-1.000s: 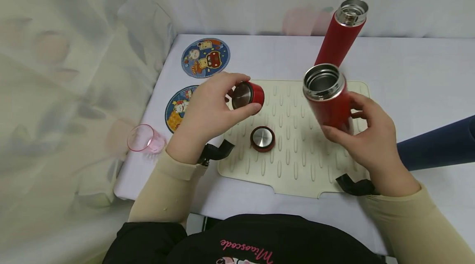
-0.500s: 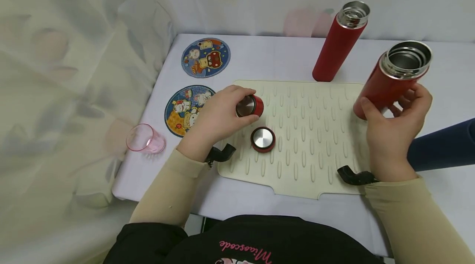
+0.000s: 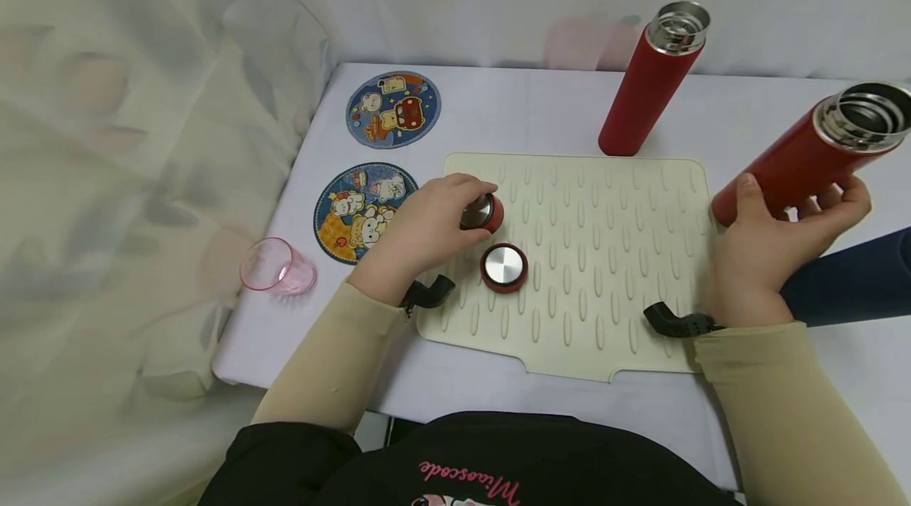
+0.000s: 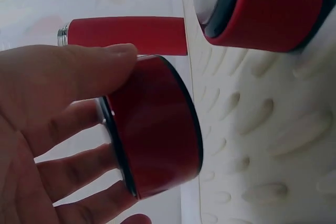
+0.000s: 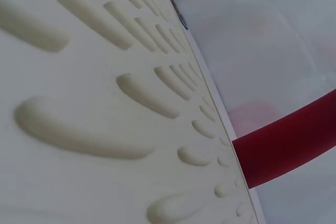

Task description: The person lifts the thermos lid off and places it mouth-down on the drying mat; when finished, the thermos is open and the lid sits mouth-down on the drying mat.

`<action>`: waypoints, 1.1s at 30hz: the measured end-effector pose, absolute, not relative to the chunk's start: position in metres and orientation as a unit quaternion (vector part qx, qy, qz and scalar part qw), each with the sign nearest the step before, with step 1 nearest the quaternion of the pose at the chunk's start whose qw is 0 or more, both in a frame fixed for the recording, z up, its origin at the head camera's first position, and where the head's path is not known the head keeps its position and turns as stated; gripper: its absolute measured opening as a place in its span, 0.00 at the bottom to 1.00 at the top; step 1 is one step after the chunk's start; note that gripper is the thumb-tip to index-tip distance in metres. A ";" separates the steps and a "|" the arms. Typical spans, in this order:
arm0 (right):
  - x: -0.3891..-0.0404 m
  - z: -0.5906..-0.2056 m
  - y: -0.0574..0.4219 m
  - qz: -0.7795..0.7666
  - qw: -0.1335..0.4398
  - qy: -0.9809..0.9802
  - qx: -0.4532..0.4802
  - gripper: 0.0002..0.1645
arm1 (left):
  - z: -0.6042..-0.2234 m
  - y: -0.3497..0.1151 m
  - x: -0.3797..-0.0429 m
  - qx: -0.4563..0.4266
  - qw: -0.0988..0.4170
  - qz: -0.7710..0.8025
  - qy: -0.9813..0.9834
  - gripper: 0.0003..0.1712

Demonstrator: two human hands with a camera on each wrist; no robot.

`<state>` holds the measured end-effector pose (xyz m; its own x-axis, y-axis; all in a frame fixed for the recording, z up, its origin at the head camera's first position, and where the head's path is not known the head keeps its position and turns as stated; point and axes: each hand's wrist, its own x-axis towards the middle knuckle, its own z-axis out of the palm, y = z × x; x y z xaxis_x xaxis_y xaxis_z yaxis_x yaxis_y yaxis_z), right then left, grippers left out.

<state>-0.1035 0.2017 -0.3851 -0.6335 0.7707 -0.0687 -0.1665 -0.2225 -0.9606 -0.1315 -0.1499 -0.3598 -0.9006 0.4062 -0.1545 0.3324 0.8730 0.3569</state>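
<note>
Head view: your right hand (image 3: pixel 776 241) is clamped round an uncapped red bottle (image 3: pixel 797 162), held beyond the right edge of the ribbed mat (image 3: pixel 591 332); whether its base touches the table cannot be told. Your left hand (image 3: pixel 423 233) pinches a red lid (image 3: pixel 484 212) over the mat's left part. A second lid (image 3: pixel 504 267) lies metal face up on the mat, just beside it on your side. The other red bottle (image 3: pixel 648 99), also uncapped, stands past the mat's far edge. Judged from this pose, the step in hand is placing the gripped bottle at the side and the pinched lid near its fellow. The next move calls for a level base before you loosen your right grasp, then for the lid to be laid flat.

Left wrist view: your thumb and fingers clasp the lid's wall; contact with the mat is uncertain.

Right wrist view: mat ribs and a red cylinder, probably the standing bottle, appear; your right hand does not.
</note>
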 end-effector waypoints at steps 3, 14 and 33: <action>-0.107 -0.388 0.202 0.734 0.338 -0.513 -0.289 0.50 | -0.362 -0.150 -0.131 0.198 0.116 0.158 0.960 0.38; -0.115 -0.394 0.210 0.759 0.321 -0.464 -0.325 0.53 | -0.367 -0.149 -0.135 0.219 0.129 0.133 0.958 0.36; -0.108 -0.392 0.210 0.731 0.296 -0.532 -0.309 0.71 | -0.373 -0.145 -0.136 0.225 0.158 0.124 0.953 0.35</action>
<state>-0.1084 0.2100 -0.3922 -0.6343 0.7609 -0.1368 -0.1038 -0.2592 -0.9602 -0.1359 -0.1447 -0.3732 -0.8482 0.4690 -0.2461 0.3902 0.8676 0.3083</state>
